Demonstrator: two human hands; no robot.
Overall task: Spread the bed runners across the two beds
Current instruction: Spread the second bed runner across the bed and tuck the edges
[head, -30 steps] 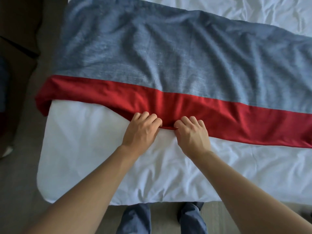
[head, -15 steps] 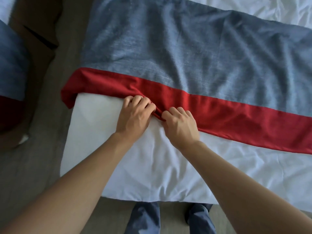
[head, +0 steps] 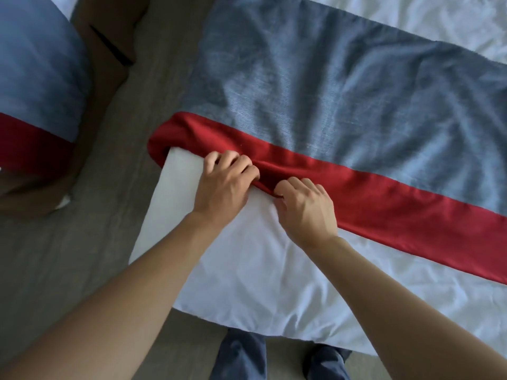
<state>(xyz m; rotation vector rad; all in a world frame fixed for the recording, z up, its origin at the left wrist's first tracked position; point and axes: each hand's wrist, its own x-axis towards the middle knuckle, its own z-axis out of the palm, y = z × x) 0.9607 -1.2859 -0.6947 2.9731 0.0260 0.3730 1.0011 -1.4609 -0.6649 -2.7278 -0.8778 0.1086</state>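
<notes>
At the far left a second bed (head: 35,64) shows a corner already covered by its own blue and red runner (head: 24,144), with a strip of grey floor (head: 82,242) between it and the near bed. The near bed (head: 247,270), in white sheets, carries the bed runner (head: 329,91) across it: a wide blue-grey field with a red band (head: 411,215) along the edge nearest the person. The runner's left end wraps over the bed's left edge, close to the near-left corner.

The left hand (head: 222,187) lies on the white sheet just inside that edge, its fingers curled and gripping the red hem. Just to its right, almost touching it, the right hand (head: 307,212) pinches the same hem with bent fingers, and the cloth bunches into a small fold between the two hands. Beyond the right hand the red band runs on toward the bed's right side, lying flat with slight creases in the blue field above it. Below the bed's near edge, dark blue trouser legs (head: 241,355) stand on the floor.
</notes>
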